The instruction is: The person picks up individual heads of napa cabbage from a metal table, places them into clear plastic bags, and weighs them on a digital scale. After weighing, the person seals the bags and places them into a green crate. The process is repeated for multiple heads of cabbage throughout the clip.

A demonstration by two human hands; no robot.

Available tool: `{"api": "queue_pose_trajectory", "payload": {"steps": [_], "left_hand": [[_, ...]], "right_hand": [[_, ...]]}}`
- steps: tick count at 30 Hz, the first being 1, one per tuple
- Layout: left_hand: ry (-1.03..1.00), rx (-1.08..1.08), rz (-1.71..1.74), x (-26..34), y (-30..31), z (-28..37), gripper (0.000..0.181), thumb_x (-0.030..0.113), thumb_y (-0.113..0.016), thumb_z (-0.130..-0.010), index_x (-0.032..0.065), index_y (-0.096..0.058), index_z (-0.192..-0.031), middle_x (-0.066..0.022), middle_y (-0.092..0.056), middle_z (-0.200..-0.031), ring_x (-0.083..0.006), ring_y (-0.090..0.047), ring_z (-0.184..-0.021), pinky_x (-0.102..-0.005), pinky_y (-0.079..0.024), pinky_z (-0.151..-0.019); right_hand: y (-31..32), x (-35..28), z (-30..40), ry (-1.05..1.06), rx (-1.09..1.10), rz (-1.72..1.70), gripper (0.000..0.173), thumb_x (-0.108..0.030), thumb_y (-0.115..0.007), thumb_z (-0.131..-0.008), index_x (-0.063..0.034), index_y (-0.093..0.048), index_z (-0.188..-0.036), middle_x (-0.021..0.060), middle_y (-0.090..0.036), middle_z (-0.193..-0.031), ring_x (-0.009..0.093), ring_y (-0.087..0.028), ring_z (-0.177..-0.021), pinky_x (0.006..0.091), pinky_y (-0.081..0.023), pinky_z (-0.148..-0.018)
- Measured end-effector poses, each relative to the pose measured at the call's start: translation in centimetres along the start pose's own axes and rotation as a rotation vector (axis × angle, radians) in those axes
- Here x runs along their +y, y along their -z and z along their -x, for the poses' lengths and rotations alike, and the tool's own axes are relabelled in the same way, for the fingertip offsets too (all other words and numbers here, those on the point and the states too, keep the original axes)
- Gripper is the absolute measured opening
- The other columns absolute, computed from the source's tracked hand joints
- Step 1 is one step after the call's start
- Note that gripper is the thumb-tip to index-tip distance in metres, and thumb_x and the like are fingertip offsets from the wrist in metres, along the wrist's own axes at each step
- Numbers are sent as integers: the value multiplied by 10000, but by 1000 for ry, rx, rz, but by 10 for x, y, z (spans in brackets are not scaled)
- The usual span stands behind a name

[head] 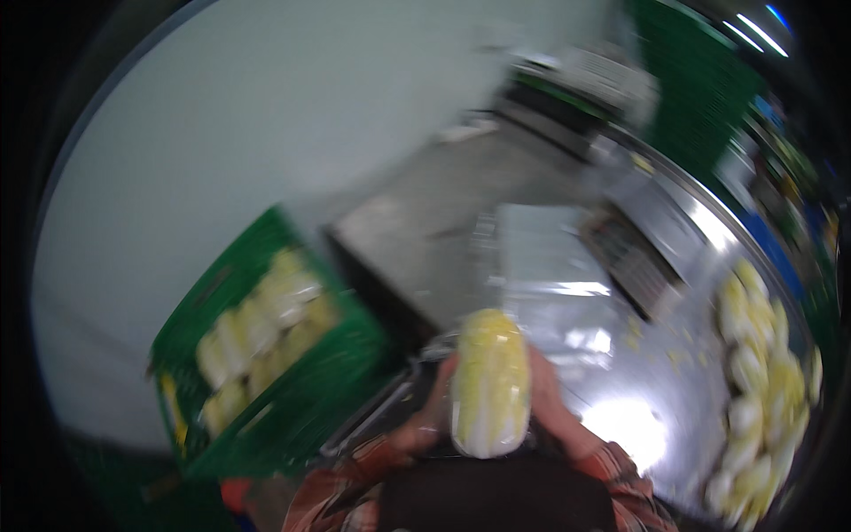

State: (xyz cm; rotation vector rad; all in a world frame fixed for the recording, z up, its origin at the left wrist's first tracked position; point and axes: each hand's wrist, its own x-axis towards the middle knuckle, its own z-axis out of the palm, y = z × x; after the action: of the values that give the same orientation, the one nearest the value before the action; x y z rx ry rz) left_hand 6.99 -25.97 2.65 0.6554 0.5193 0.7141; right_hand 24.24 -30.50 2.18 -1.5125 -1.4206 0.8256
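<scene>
A napa cabbage (492, 386) in clear plastic film is held upright between my two hands, close in front of my body. My left hand (435, 396) grips its left side and my right hand (548, 389) its right side; the cabbage hides part of the fingers. Just beyond it, a stack of clear plastic sheets or bags (552, 253) lies on the steel table. To the left, several wrapped napa cabbages (249, 332) lie in rows in a green plastic crate (312, 392). Several napa cabbages without visible wrapping (751, 379) are piled at the right.
A scale with a keypad (628, 263) stands right of the plastic stack. Small leaf scraps (671, 346) lie on the steel table (678, 412), which has a raised rim. Farther back is a blurred machine (572, 86); a pale wall (266, 100) rises at the left.
</scene>
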Motion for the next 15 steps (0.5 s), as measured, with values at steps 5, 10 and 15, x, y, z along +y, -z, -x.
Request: {"api": "queue_pose_trajectory", "payload": {"steps": [5,10,15], "left_hand": [[-208,118,253,123,49,86,484,306,-463,-942,79,-341,-1352,-112,-453,-1299,-194,-453,-1185,-338,-371,-1009],[-497,382,-84,276,146,185,518,437,-426,-921,61,-457,-1276,-122,-559,-1197,-242,-583,-1034,-398,-461,-921],[-413,830,-141,350,320,293,470,398,-519,-893,39,-542,-1195,-108,-618,-1097,-209,-616,-946,-333,-495,-833]], "right_hand": [[-39,-86,-40,272,107,8,214,-110,-466,-901,-10,-594,-1040,153,-495,-1234,303,-433,-1192,382,-326,-1003],[-97,-92,-62,211,105,-112,192,-101,-483,-904,-2,-608,-1010,141,-525,-1197,262,-472,-1151,347,-341,-985],[-141,-77,-81,58,22,-251,153,-65,-484,-907,12,-610,-948,83,-610,-948,147,-557,-901,255,-413,-831]]}}
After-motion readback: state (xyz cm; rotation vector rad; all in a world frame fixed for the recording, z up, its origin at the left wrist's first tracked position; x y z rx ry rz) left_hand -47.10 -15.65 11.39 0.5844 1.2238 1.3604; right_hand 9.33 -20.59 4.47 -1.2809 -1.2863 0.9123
